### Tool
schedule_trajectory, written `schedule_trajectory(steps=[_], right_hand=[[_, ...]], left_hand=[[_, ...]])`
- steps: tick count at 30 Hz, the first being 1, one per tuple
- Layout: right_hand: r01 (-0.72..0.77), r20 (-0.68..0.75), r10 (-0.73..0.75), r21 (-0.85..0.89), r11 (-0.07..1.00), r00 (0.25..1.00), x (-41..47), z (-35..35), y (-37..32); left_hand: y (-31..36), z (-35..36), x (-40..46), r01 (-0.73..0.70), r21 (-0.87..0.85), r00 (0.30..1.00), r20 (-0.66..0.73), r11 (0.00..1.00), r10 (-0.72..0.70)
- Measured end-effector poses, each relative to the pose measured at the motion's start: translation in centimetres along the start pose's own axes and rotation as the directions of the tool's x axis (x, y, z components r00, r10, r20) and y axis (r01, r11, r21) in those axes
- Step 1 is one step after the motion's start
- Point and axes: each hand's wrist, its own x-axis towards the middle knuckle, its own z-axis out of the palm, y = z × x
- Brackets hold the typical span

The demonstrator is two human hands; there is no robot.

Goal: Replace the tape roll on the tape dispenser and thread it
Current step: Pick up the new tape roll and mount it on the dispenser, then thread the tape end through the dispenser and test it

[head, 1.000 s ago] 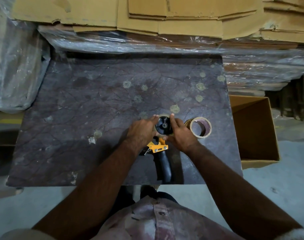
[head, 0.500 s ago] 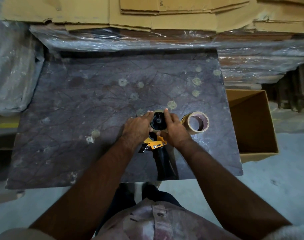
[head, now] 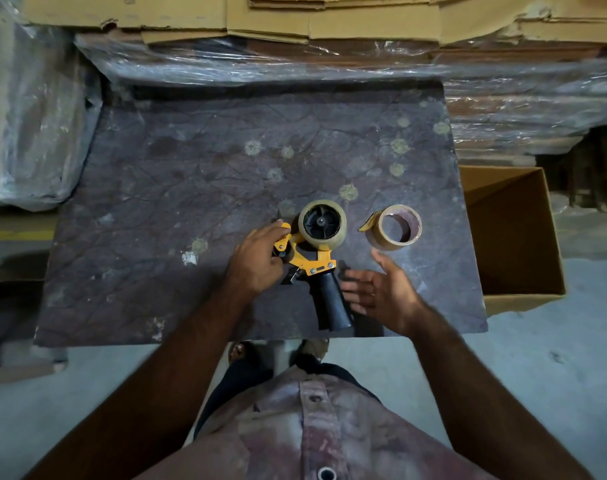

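A yellow tape dispenser with a black handle lies flat near the front edge of the dark stone table. A clear tape roll sits on its black hub. My left hand grips the dispenser's front end by the roller and blade. Open, with fingers spread, my right hand hovers just right of the handle and holds nothing. A second roll of brown tape stands on the table to the right, a loose tab sticking out on its left side.
An open cardboard box stands on the floor at the table's right edge. Flattened cartons and plastic-wrapped stacks line the back. A wrapped bundle sits at the left. My feet show under the table's front edge.
Both hands have come off the roll on the hub. The left hand moved to the dispenser's front end; the right hand opened and drew back beside the handle.
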Motion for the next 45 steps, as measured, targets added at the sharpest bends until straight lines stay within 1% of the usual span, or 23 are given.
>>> schedule_trajectory(steps=[3,5,7,10,14,15,17,21,25,28,31,33,36,38,39,42,45], right_hand=[[-0.082,0.014,0.082,-0.037,0.996,0.997,1.0,1.4,1.6],[-0.118,0.131,0.114,0.02,0.993,0.985,1.8,3.0,1.9],[-0.154,0.228,0.144,0.029,0.988,0.963,2.5,4.1,1.8],[-0.166,0.265,0.145,0.061,0.984,0.953,3.6,4.6,1.9],[-0.217,0.391,0.148,0.14,0.966,0.908,3.3,4.9,1.5],[-0.218,0.388,0.152,0.134,0.967,0.909,3.0,5.1,1.3],[-0.185,0.332,0.145,0.091,0.978,0.932,2.1,5.6,0.7],[-0.077,0.252,0.065,0.037,0.996,0.966,0.9,6.4,0.1],[0.027,0.247,-0.05,0.097,0.995,0.968,-0.5,7.4,-1.0],[0.113,0.17,-0.146,0.192,0.975,0.975,-1.9,9.2,-2.2],[0.184,0.145,-0.212,0.186,0.965,0.966,-3.3,11.1,-3.1],[0.198,0.121,-0.218,0.16,0.967,0.968,-4.1,12.2,-3.6],[0.22,0.067,-0.232,0.146,0.965,0.97,-5.8,14.3,-4.2],[0.238,0.066,-0.251,0.161,0.958,0.966,-6.8,16.1,-4.4],[0.244,0.065,-0.258,0.165,0.956,0.964,-7.2,16.9,-4.5],[0.258,0.054,-0.268,0.145,0.955,0.962,-7.9,19.2,-4.7],[0.271,0.056,-0.278,0.104,0.957,0.959,-8.2,21.2,-4.7]], left_hand=[[-0.3,0.4,-0.7,-0.027,0.008,1.0,-0.005,1.0,0.027],[-0.3,0.3,-0.8,-0.04,0.005,0.999,0.001,0.999,0.04],[-0.4,0.0,-0.8,-0.045,-0.004,0.999,0.025,0.999,0.045],[-0.3,-0.5,-1.1,-0.057,-0.006,0.995,0.075,0.998,0.057],[0.4,-1.7,-1.6,-0.042,-0.011,0.987,0.152,0.999,0.043],[0.6,-2.0,-1.6,-0.037,-0.012,0.985,0.169,0.999,0.038],[1.1,-2.4,-1.5,-0.034,-0.015,0.983,0.18,0.999,0.036],[2.2,-3.5,-1.2,-0.075,-0.047,0.992,0.1,0.996,0.079],[3.4,-5.0,-1.1,-0.168,-0.049,0.986,0.01,0.985,0.169],[4.3,-6.8,-1.3,-0.217,-0.067,0.976,-0.009,0.974,0.217],[3.9,-8.8,-1.6,-0.261,-0.074,0.965,-0.059,0.963,0.257],[3.4,-10.4,-1.7,-0.319,-0.03,0.94,-0.135,0.947,0.312],[3.0,-12.9,-1.7,-0.358,-0.007,0.906,-0.244,0.934,0.346],[3.1,-14.6,-1.8,-0.369,0.04,0.877,-0.315,0.929,0.362],[3.3,-15.4,-1.9,-0.354,0.078,0.875,-0.325,0.932,0.36],[4.7,-17.7,-2.2,-0.283,0.23,0.906,-0.254,0.931,0.338],[5.7,-19.0,-2.0,-0.237,0.393,0.925,-0.187,0.888,0.33]])
